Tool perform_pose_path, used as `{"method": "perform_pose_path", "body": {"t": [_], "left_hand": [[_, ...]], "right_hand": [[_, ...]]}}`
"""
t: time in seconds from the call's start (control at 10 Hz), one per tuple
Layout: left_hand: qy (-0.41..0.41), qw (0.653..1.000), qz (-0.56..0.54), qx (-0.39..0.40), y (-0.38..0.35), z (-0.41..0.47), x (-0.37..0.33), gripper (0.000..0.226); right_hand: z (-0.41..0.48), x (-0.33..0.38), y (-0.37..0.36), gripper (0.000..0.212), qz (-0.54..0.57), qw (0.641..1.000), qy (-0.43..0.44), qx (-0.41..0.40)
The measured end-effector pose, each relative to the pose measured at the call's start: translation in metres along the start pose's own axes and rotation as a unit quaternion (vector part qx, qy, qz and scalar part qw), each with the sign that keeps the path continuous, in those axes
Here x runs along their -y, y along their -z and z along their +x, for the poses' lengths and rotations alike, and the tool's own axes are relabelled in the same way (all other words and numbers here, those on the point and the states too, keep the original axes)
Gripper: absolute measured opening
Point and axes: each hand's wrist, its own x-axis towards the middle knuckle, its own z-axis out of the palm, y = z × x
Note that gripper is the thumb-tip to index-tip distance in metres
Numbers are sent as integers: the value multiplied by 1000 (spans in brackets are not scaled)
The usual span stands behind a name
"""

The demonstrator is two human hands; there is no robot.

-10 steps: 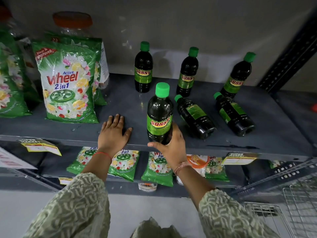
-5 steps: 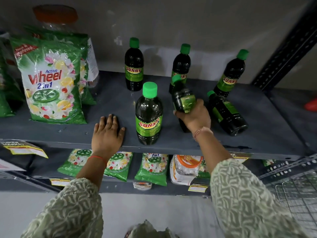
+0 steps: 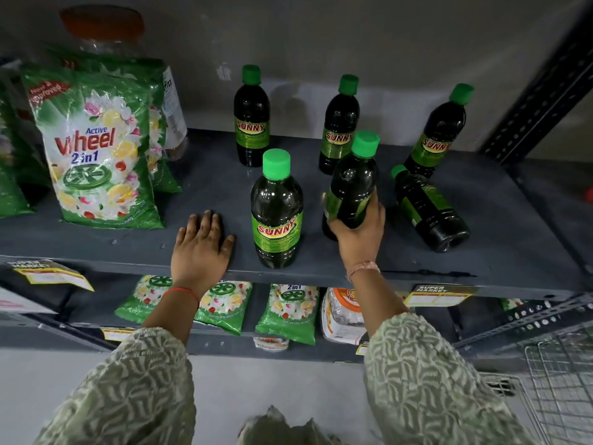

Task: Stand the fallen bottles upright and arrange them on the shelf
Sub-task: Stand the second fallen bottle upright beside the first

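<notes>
Dark Sunny bottles with green caps stand on the grey shelf [image 3: 208, 184]. Three are upright along the back: left [image 3: 251, 117], middle [image 3: 340, 123] and right [image 3: 438, 133]. A fourth upright bottle [image 3: 276, 213] stands near the front edge. My right hand [image 3: 361, 239] grips the lower body of another bottle [image 3: 353, 184], which is nearly upright with its label turned away. One bottle [image 3: 428, 210] lies on its side to the right, cap toward the back. My left hand [image 3: 200, 248] rests flat on the shelf's front edge, fingers spread.
Green Wheel detergent bags [image 3: 99, 152] stand at the shelf's left, with a clear orange-lidded jar [image 3: 102, 30] behind. Smaller detergent packs [image 3: 288, 309] lie on the shelf below. A perforated metal upright [image 3: 542, 101] bounds the right side. A wire basket [image 3: 564, 383] sits at lower right.
My right hand let go of the front bottle, reached right, took a fallen bottle and tipped it up to nearly upright. The left hand stayed on the shelf edge.
</notes>
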Motion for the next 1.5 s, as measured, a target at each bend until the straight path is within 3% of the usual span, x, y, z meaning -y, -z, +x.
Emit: {"method": "perform_pose_path", "body": {"t": [0.1,0.2,0.3,0.4,0.5,0.6,0.7,0.8,0.9,1.0,1.1,1.3,1.5], "left_hand": [[-2,1000,0,-1,0,0,0,59],[-3,1000,4,-1,1,0,0,59],[-3,1000,4,-2,1,0,0,59],[-3,1000,4,-3,1,0,0,59],[-1,1000,4,-1,1,0,0,59],[-1,1000,6,2,1,0,0,59],[-3,1000,7,1,1,-1,0,59],[-3,1000,5,3,1,-1,-1,59],[-2,1000,6,10,1,-1,-1,59],[1,1000,5,7,2,-1,-3,58],[-13,1000,-18,8,1,-2,-13,55],[-27,999,-26,11,0,-4,-17,54],[-32,999,-18,14,1,-5,-18,53]], "right_hand": [[-7,1,1,99,-19,999,29,15],[-6,3,-5,109,-114,993,34,-2],[-3,-2,1,88,-54,998,28,19],[-3,-6,13,79,9,996,-30,82],[1,-9,14,106,-5,995,-25,93],[0,-7,11,104,-67,995,-3,80],[2,-7,17,75,-10,995,-35,97],[8,-14,30,62,24,984,-66,165],[14,-19,37,69,20,965,-64,254],[15,-19,30,103,12,967,-49,250],[7,-15,18,97,-58,987,-28,149],[-23,-8,35,67,-106,984,30,138],[-47,-12,47,64,-106,984,28,140]]}}
